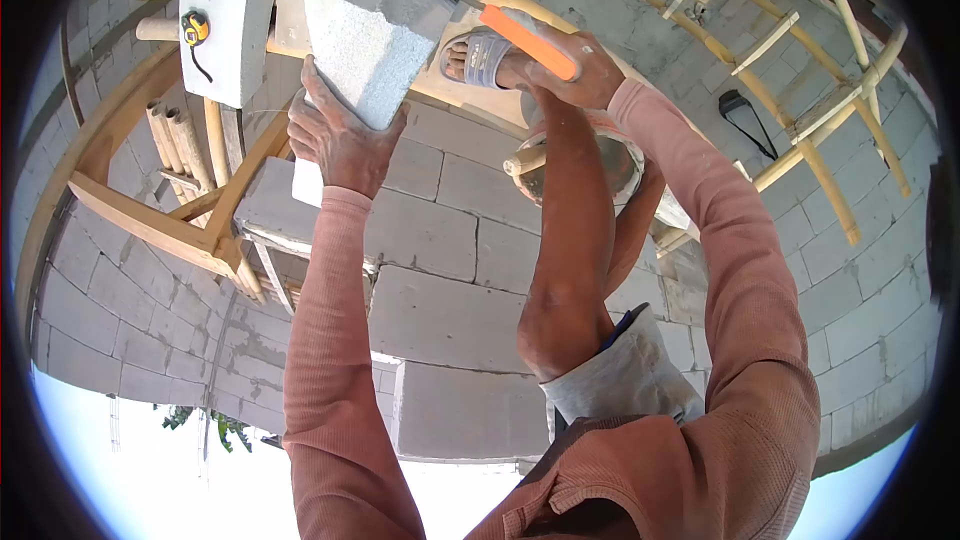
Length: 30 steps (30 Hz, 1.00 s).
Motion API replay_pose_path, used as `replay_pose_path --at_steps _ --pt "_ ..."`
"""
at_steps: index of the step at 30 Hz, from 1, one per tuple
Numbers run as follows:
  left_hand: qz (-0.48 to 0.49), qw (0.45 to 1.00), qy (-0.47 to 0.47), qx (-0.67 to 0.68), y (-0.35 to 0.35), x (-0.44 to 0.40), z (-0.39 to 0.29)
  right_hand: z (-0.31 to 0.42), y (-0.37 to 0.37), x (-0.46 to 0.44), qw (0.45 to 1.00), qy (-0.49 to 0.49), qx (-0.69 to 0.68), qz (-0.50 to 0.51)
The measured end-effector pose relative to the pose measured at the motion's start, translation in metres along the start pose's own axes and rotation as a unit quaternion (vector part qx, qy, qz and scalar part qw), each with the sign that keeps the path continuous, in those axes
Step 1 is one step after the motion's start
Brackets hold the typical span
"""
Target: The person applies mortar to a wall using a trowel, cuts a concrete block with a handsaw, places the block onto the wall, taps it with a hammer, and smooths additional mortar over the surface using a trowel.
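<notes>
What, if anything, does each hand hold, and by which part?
The right hand grips an orange-handled tool by its handle. The left hand touches the pale block at its near end; whether it grips or only steadies it, I cannot tell.

The block (375,55) looks pale, matt and grainy from here, rough across its face. The orange handle (530,43) seems smooth plastic, as does the tape measure's case (195,28). The sleeves (335,320) are ribbed matt cloth, the shorts (630,365) plainer fabric. I see bare wood in the frame (150,224), and dull, flat-faced masonry in the wall blocks (450,320).
</notes>
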<state>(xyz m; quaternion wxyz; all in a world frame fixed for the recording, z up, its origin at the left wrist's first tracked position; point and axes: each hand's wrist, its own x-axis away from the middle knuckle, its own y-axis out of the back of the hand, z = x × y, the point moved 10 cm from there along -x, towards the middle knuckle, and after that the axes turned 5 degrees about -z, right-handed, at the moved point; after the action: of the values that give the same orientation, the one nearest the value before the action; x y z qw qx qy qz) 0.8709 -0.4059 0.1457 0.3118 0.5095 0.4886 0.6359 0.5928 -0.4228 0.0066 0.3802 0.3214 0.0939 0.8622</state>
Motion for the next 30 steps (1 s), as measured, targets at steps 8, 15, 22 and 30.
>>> replay_pose_path --at_steps 8,15,22,30 --pt "0.016 1.000 0.005 -0.007 -0.005 -0.005 -0.007 0.012 -0.005 -0.044 0.999 0.040 -0.009 -0.028" --pt "-0.028 0.998 -0.049 0.003 0.001 0.000 -0.010 0.024 0.027 0.051 0.994 0.082 -0.077 -0.016" --pt "-0.007 1.000 -0.015 -0.005 0.000 -0.003 -0.009 0.059 0.028 -0.013 0.948 0.256 0.132 -0.132" --pt "0.005 1.000 -0.008 0.003 -0.001 -0.001 -0.006 0.081 0.072 0.080 0.993 0.068 -0.096 0.002"
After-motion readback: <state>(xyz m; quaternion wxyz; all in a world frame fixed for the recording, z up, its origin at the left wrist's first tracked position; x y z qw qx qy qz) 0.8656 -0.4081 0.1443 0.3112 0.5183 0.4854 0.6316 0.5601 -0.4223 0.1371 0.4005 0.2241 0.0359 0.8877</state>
